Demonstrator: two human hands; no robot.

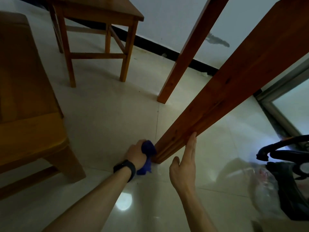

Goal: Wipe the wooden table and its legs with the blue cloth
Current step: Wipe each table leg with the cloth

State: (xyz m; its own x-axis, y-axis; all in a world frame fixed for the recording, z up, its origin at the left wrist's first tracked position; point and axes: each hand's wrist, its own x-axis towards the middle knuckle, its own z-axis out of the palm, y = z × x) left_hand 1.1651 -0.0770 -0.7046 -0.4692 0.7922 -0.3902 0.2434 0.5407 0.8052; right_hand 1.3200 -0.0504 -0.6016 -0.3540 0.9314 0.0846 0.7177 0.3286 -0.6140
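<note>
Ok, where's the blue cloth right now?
Head view, low centre: the blue cloth is bunched in the left hand, pressed against the foot of the nearest table leg.

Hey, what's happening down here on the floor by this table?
A person is wiping a wooden table's legs. Their left hand grips a blue cloth and presses it against the very bottom of the near table leg, where it meets the tiled floor. The right hand, fingers straight, rests against the leg's other side. A second table leg and a wooden stool stand farther back.
</note>
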